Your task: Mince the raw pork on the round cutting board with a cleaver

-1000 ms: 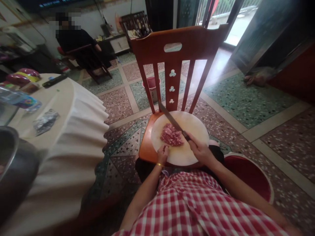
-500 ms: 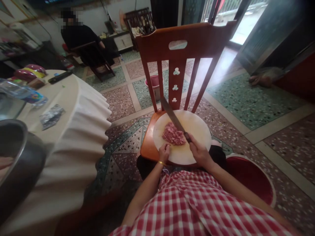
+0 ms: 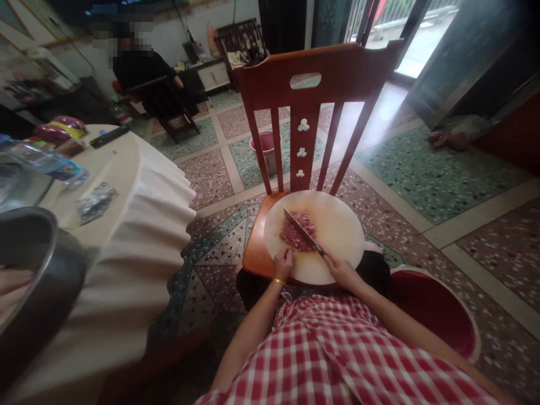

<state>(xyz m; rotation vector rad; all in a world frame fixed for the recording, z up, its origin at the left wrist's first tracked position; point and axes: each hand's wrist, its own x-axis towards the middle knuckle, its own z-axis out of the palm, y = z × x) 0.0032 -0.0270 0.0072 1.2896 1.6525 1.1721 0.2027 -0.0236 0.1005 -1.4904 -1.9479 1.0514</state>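
Note:
On the seat of a wooden chair (image 3: pixel 256 247) lies a round, pale cutting board (image 3: pixel 341 225). A patch of minced meat (image 3: pixel 291 232) is spread over the board's left half. My right hand (image 3: pixel 340 271) grips the dark handle of a kitchen knife (image 3: pixel 300 228), whose blade rests down on the meat, its tip pointing away and to the left. My left hand (image 3: pixel 283 262) is closed at the near-left part of the board, just below the meat; whether its fingers pinch anything is hidden.
To the left, a cloth-covered table (image 3: pixel 122 185) bears a large metal pot (image 3: pixel 63 270), a plastic bottle (image 3: pixel 63 169) and a crumpled packet (image 3: pixel 97 203). A red tub (image 3: pixel 434 315) stands right of my legs. Beyond the chair are a bucket (image 3: pixel 266 143) and a seated person (image 3: pixel 145 73).
The knife has come down from above the board onto the meat, my right hand lowering with it. My left hand has stayed almost in place. The view has shifted slightly.

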